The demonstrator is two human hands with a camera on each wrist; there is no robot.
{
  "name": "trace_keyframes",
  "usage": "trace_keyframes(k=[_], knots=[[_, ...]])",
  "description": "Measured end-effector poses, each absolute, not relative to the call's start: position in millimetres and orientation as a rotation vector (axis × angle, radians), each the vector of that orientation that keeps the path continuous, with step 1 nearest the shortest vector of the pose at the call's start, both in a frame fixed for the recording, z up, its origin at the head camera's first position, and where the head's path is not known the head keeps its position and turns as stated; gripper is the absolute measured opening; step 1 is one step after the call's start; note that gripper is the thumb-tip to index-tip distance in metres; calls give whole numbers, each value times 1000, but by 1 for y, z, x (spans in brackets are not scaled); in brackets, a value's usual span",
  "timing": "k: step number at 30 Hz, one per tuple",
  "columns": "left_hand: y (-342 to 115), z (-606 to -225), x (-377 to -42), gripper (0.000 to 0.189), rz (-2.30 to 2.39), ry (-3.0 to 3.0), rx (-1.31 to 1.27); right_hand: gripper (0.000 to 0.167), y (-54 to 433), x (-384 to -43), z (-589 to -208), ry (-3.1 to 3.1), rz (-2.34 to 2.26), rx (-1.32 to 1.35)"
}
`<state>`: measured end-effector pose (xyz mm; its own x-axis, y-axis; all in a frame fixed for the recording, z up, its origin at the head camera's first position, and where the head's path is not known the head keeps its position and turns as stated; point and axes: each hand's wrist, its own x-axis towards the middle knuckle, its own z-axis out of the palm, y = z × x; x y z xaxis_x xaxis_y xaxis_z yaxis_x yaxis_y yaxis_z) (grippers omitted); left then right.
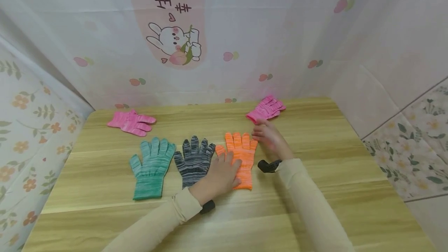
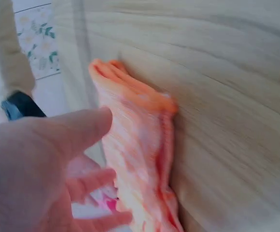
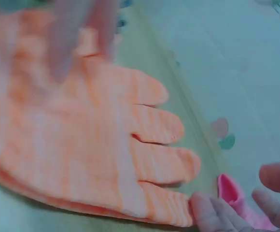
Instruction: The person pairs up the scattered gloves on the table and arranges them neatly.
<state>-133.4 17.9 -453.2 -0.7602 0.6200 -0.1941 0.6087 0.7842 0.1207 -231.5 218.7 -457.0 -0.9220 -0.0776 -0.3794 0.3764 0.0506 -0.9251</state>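
Note:
An orange knit glove [image 1: 245, 158] lies flat on the table, fingers toward the back wall. My left hand [image 1: 221, 174] rests on its left side with the fingers spread; in the left wrist view the thumb and fingers [image 2: 94, 181] lie over the glove near its cuff. At the glove's outer fingertip is my right hand [image 1: 271, 138]; in the right wrist view its fingertips touch that tip and the thumb [image 3: 277, 177] stands apart. A dark grey striped glove [image 1: 196, 158] lies left of the orange one, partly behind my left hand. A green glove [image 1: 153, 168] lies beyond it.
One pink glove [image 1: 131, 122] lies at the back left of the wooden table [image 1: 105, 221], another pink glove [image 1: 267, 109] at the back right, just past my right hand. A printed curtain [image 1: 273, 30] hangs along the table's back edge. Black wrist cameras sit under both wrists.

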Motion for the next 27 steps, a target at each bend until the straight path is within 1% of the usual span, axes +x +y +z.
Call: trace_keyframes(k=[2,7,15,18,20,24,27], knots=[[23,-452,-132,57,54,2735,998,54,223,-237,-459,1868,-2040,371],[29,-456,-130,58,21,2711,1069,55,227,-244,-459,1789,-2095,448],[26,-461,-134,58,102,2666,1086,47,228,-246,-462,1839,-2066,569],[25,-460,-135,57,134,2643,1090,43,231,-245,-462,2053,-1996,643],[24,-459,-136,56,164,2629,1086,39,235,-242,-460,2308,-1855,657],[23,-456,-136,53,212,2615,1086,30,251,-235,-450,2753,-1474,655],[23,-454,-137,51,226,2610,1082,27,268,-230,-439,2910,-1393,627]])
